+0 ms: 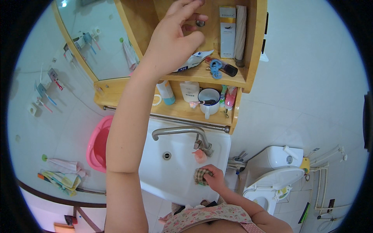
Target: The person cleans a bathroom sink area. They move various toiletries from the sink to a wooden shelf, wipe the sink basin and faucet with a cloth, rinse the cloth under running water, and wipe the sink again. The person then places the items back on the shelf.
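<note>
My left hand (179, 36) is raised in front of the open upper compartment of a wooden cabinet (250, 43). Its fingers are apart and bent, with no held thing visible. A small round dark object (200, 23) shows beside the fingertips; whether they touch it cannot be made out. Below the hand, a white packet (198, 59) is partly covered by my wrist. My right hand (215, 178) grips a checkered cloth (200, 175) over the right side of the white sink (174, 180). A bit of green shows under the cloth. Behind it stands a pink pump bottle (199, 156).
A metal faucet (180, 130) arches over the sink. The lower shelf (186, 112) holds an enamel mug (209, 100) and bottles. A boxed product (227, 32) stands in the cabinet. The mirror (102, 43) is left, above a pink basin (97, 145). A toilet (269, 174) stands right.
</note>
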The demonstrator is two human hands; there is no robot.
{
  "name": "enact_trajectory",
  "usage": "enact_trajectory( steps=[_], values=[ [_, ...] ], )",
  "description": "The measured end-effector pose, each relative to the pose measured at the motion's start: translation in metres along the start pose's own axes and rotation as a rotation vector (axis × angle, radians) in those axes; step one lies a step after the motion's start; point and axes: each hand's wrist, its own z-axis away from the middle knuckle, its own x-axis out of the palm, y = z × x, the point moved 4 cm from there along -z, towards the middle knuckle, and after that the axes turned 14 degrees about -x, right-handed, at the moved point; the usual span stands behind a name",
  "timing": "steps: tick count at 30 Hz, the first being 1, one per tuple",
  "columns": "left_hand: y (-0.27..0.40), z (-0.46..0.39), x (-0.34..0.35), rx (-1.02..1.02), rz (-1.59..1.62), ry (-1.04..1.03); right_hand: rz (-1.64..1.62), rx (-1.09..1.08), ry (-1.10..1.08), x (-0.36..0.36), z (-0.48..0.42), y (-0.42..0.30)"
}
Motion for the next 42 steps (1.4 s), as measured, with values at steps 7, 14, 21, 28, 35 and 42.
enact_trajectory(
  steps=[7, 14, 21, 28, 35, 42],
  values=[
    [-0.001, -0.008, -0.003, -0.061, 0.211, 0.07, 0.135, -0.457, 0.011, -0.022, -0.055, -0.081],
    [0.011, -0.006, -0.022, -0.125, 0.554, 0.214, 0.267, -0.686, 0.047, -0.041, -0.091, -0.169],
    [0.048, 0.071, -0.051, -0.076, 0.281, 0.138, 0.315, -0.764, 0.091, -0.057, -0.098, -0.177],
    [0.011, 0.286, -0.137, -0.542, 0.057, 0.256, 0.213, -0.589, 0.073, -0.059, -0.074, -0.136],
    [-0.024, 0.632, -0.164, -1.807, -0.76, 0.047, 0.121, -0.49, 0.128, -0.062, -0.069, -0.112],
    [-0.012, 0.535, -0.125, -1.871, -1.299, 0.003, 0.124, -0.481, 0.093, -0.048, -0.071, -0.108]
  ],
)
